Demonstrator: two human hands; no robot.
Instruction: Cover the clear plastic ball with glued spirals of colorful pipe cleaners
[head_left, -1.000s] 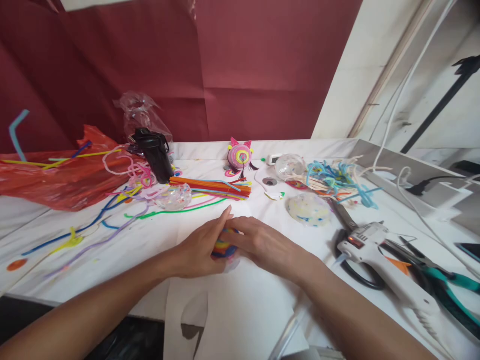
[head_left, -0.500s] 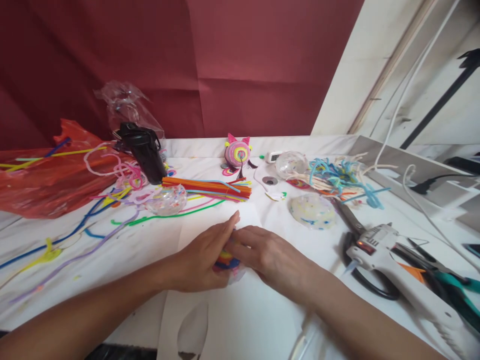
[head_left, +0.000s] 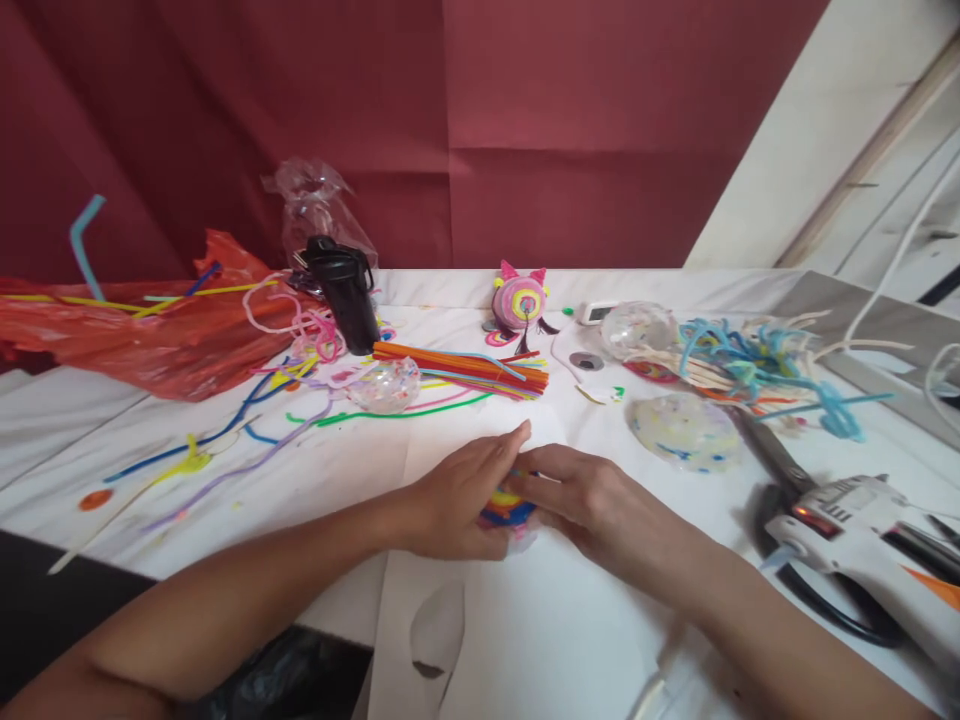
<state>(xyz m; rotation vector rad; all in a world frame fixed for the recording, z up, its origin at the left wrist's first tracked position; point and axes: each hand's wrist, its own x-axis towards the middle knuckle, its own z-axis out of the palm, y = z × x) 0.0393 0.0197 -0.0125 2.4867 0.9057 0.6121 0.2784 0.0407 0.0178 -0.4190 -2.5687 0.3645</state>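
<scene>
In the centre of the frame, slightly below the middle, the left hand (head_left: 466, 495) and the right hand (head_left: 581, 495) are closing around a multicoloured round piece (head_left: 508, 508). The left hand is pressing its side with the thumb pointing up, while the right hand is curling its fingers over the top. Yellow, blue and pink bands are showing between the hands, and something clear is peeking out underneath; the fingers are hiding the rest.

Below the hands, white paper (head_left: 540, 630) with an oval opening is lying on the marbled surface (head_left: 322, 510). Just above them, a bundle of pipe cleaners (head_left: 465, 370), mostly orange and red, is lying beside a clear speckled dome (head_left: 386, 385). At the upper centre, a pink ball figure (head_left: 520, 303) with pointed ears is sitting near the back edge.

At the upper left, a black bottle (head_left: 343, 295) is standing beside a red plastic bag (head_left: 165, 335), with loose pipe cleaners trailing below. To the right, a speckled whitish dome (head_left: 686, 432) is resting below a tangle of blue and cream pipe cleaners (head_left: 750, 350). At the lower right, a white glue gun (head_left: 847, 530) is lying partly over black-handled scissors (head_left: 780, 460), its small light glowing orange-red.
</scene>
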